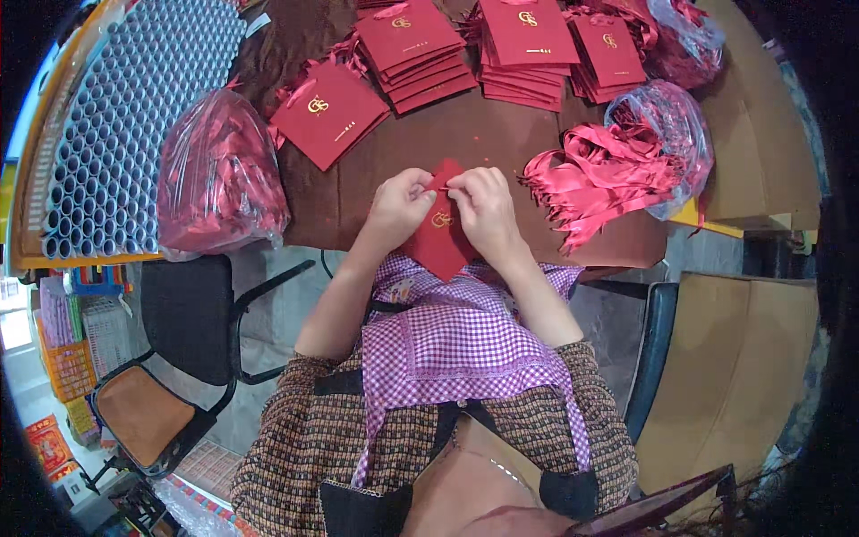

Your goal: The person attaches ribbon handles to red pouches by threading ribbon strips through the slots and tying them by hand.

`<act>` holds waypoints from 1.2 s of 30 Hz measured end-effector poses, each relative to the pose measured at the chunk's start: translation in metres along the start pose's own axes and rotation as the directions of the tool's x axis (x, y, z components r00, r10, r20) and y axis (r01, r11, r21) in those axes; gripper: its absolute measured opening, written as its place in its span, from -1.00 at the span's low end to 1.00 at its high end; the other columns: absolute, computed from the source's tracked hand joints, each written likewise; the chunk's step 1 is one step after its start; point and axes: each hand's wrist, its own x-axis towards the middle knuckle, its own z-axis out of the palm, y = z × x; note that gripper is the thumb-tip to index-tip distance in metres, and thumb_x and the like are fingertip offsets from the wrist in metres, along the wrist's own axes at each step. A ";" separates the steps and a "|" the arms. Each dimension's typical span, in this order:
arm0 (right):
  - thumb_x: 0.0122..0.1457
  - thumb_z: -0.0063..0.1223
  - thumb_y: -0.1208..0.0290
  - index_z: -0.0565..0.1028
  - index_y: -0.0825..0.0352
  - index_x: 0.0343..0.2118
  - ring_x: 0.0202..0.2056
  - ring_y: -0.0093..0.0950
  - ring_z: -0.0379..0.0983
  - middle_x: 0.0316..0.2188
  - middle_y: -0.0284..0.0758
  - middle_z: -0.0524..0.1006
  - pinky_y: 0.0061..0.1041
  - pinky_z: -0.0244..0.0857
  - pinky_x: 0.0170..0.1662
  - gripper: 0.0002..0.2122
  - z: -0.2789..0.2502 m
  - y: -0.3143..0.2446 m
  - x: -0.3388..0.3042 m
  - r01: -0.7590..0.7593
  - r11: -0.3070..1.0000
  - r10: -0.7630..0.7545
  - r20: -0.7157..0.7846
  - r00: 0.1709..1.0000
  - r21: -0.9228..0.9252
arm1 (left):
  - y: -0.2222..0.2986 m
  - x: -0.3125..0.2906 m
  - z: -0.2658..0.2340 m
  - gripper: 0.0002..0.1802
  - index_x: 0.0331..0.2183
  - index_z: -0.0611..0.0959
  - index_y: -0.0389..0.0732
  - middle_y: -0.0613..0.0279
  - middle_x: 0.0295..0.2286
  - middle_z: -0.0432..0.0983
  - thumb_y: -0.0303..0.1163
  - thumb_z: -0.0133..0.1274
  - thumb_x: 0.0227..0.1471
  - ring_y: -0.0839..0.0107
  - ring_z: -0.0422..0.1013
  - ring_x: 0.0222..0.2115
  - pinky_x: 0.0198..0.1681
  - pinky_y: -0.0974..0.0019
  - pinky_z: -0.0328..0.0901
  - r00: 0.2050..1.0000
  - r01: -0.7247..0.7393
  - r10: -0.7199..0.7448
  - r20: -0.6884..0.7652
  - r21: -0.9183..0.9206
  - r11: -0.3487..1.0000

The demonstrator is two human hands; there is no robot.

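Your brown tabletop (pixel 465 143) is crowded: stacks of red paper bags (pixel 523 45) along the far edge, a clear sack of red ribbons (pixel 219 179) on your left, loose red ribbons (pixel 599 179) spilling from another on your right, and a tray of grey tubes (pixel 134 107) beyond. A black chair (pixel 188 313) stands at your left. Both forearms reach forward – your left hand (pixel 398 206) and right hand (pixel 483 206) pinch the top edge of a red paper bag (pixel 438 242), held at the tabletop's near edge above your checked apron (pixel 456 340).

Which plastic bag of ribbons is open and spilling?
The clear bag right of both hands: red ribbons spill from its mouth. The left bag looks closed.
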 end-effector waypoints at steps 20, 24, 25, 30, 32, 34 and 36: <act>-0.05 0.10 0.58 0.41 0.36 -0.47 -0.39 -0.22 0.35 -0.51 -0.20 0.42 -0.26 0.22 -0.26 -0.90 0.004 -0.013 -0.003 0.033 0.958 -0.018 0.056 0.998 -0.286 | 0.018 -0.011 0.008 -0.72 -0.22 0.56 -0.42 0.22 -0.41 0.56 -0.53 0.10 -0.04 0.54 0.44 -0.40 -0.31 0.41 0.37 0.997 -0.054 0.059 -0.048 0.107 0.993; -0.03 0.06 0.55 0.38 0.35 -0.48 -0.41 -0.23 0.33 -0.52 -0.19 0.39 -0.26 0.20 -0.28 -0.92 0.005 -0.016 0.000 0.067 0.941 -0.045 0.073 0.996 -0.330 | 0.020 -0.013 0.011 -0.75 -0.26 0.59 -0.36 0.07 -0.43 0.57 -0.53 0.09 -0.08 0.36 0.49 -0.44 -0.33 0.31 0.38 0.969 -0.190 0.227 -0.097 0.293 0.937; -0.02 0.05 0.54 0.38 0.35 -0.48 -0.41 -0.23 0.32 -0.52 -0.19 0.38 -0.26 0.20 -0.28 -0.92 0.006 -0.014 -0.002 0.073 0.939 -0.047 0.087 0.995 -0.335 | 0.021 -0.013 0.012 -0.75 -0.27 0.60 -0.33 0.00 -0.42 0.57 -0.53 0.08 -0.09 0.25 0.51 -0.44 -0.32 0.26 0.38 0.951 -0.244 0.296 -0.095 0.359 0.901; -0.02 0.06 0.54 0.38 0.35 -0.48 -0.41 -0.22 0.32 -0.52 -0.18 0.39 -0.26 0.20 -0.29 -0.92 0.009 -0.015 -0.003 0.043 0.949 -0.022 0.072 0.997 -0.312 | 0.024 -0.016 0.017 -0.75 -0.30 0.62 -0.30 -0.04 -0.39 0.57 -0.55 0.07 -0.15 0.02 0.49 -0.38 -0.28 0.13 0.38 0.885 -0.363 0.453 -0.111 0.444 0.819; -0.02 0.06 0.55 0.38 0.36 -0.48 -0.41 -0.21 0.33 -0.51 -0.18 0.40 -0.26 0.21 -0.29 -0.91 0.009 -0.014 -0.003 0.029 0.953 -0.006 0.075 0.997 -0.303 | 0.026 -0.017 0.019 -0.75 -0.31 0.62 -0.30 -0.03 -0.39 0.57 -0.55 0.07 -0.16 -0.02 0.48 -0.37 -0.28 0.11 0.38 0.870 -0.394 0.481 -0.104 0.439 0.807; -0.02 0.07 0.57 0.39 0.39 -0.45 -0.40 -0.18 0.38 -0.51 -0.17 0.44 -0.22 0.26 -0.28 -0.90 0.008 -0.010 -0.002 -0.025 0.985 0.034 0.048 0.998 -0.172 | 0.028 -0.018 0.019 -0.76 -0.31 0.62 -0.31 -0.04 -0.38 0.57 -0.55 0.07 -0.15 0.00 0.49 -0.36 -0.26 0.12 0.39 0.881 -0.382 0.461 -0.106 0.415 0.826; -0.02 0.09 0.57 0.41 0.41 -0.36 -0.38 -0.16 0.43 -0.50 -0.16 0.48 -0.21 0.31 -0.26 -0.85 -0.003 -0.014 0.002 -0.075 0.994 0.080 0.049 0.996 -0.084 | 0.033 -0.018 0.016 -0.78 -0.30 0.62 -0.34 -0.06 -0.39 0.57 -0.54 0.05 -0.08 0.10 0.52 -0.35 -0.25 0.18 0.39 0.896 -0.360 0.428 -0.118 0.370 0.856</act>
